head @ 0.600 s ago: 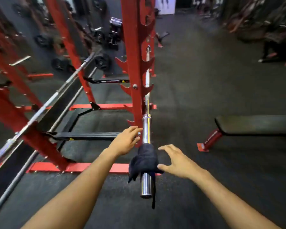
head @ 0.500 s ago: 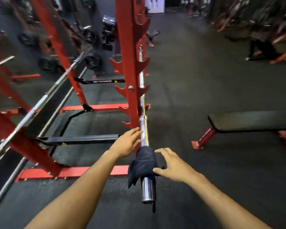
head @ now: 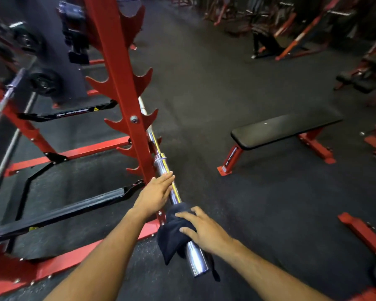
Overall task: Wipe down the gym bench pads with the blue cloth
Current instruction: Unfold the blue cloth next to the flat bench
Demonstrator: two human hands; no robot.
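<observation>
Two bare forearms, left hand and right hand, no sleeves, rings or watch.

Dark speckled rubber floor stretching across the gym, red steel rack standing at left, more red-framed equipment blurring along the far edge, dim light falling throughout
</observation>
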